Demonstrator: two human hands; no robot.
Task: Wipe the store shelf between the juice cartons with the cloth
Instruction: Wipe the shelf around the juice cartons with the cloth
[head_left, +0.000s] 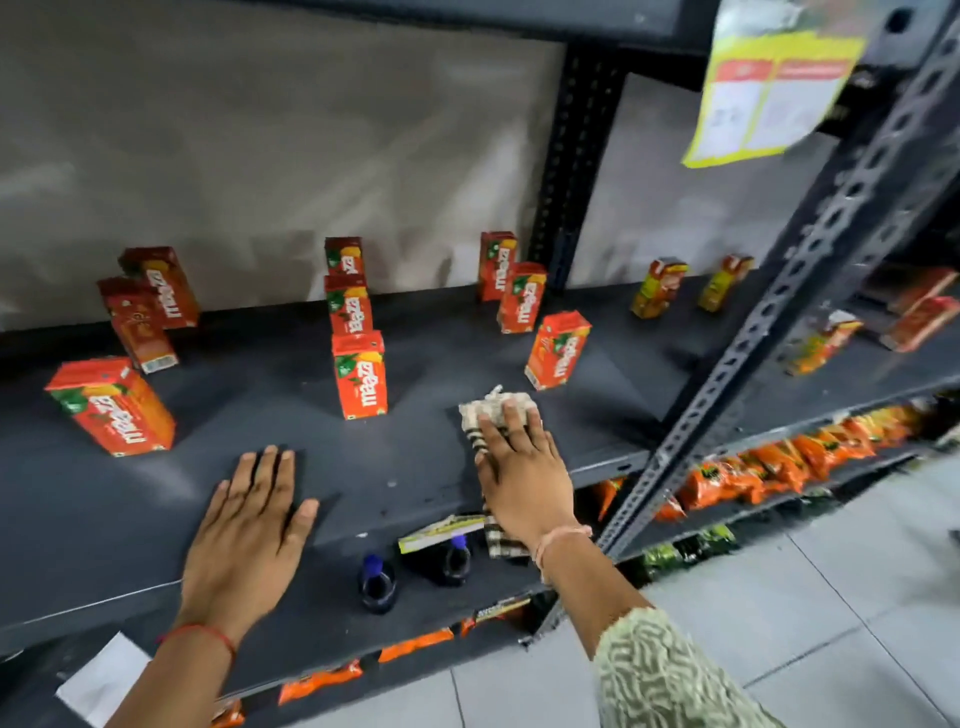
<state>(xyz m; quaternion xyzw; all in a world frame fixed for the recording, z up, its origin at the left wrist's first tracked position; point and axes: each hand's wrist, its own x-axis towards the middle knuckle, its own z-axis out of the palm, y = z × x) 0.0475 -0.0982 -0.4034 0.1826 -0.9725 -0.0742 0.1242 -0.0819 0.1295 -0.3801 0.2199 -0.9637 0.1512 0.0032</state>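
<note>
While left hand lies flat, right hand presses open-fingered atop crumpled checked beige cloth on dark metal shelf.

Checked cloth, orange-red cartons

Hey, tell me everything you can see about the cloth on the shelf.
The cloth looks like soft woven fabric, pale beige with dark checks or stripes. It lies crumpled near the front of the dark shelf, between the middle front carton and the right front carton, nearer the right one. The right hand presses flat on it, covering its middle. One bunched end shows beyond the fingertips. The other end hangs over the shelf's front edge beside the wrist.
</note>
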